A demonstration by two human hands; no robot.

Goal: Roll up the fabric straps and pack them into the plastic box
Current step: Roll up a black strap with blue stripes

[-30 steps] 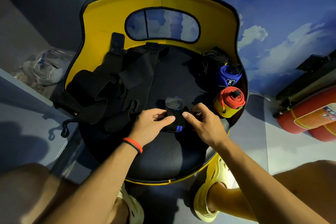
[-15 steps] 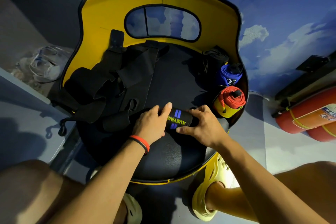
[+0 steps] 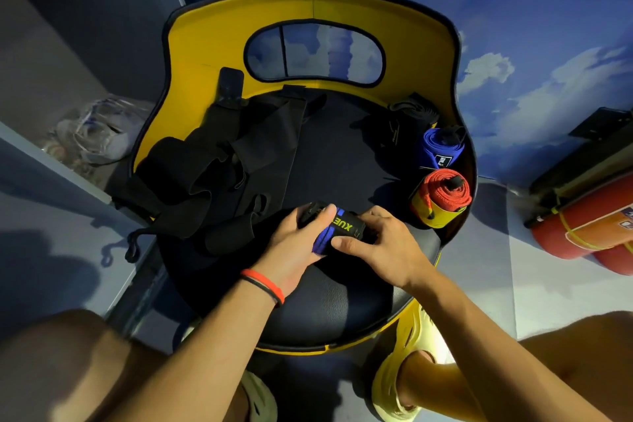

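Observation:
A black strap roll point(image 3: 339, 228) with blue stripes and yellow lettering lies on the black chair seat point(image 3: 329, 298). My left hand point(image 3: 301, 243) grips its left end. My right hand point(image 3: 380, 247) grips its right end, the thumb pressed on the front. Loose black straps point(image 3: 212, 181) lie spread over the seat's left half. At the seat's right edge stand a rolled red and yellow strap point(image 3: 442, 199) and a rolled blue strap point(image 3: 442, 147), with a rolled black strap point(image 3: 407, 120) behind them. No plastic box is clearly visible.
The chair has a yellow backrest point(image 3: 212, 38) with an oval cut-out. A clear plastic bag point(image 3: 99, 134) lies on the floor at left. Red cylinders point(image 3: 589, 226) lie on the floor at right. My knees and a yellow shoe point(image 3: 407, 367) are below the seat.
The roll has turned in my hands: the blue stripes now face front and the lettering is partly covered. Both hands have shifted slightly right and closed more tightly around it.

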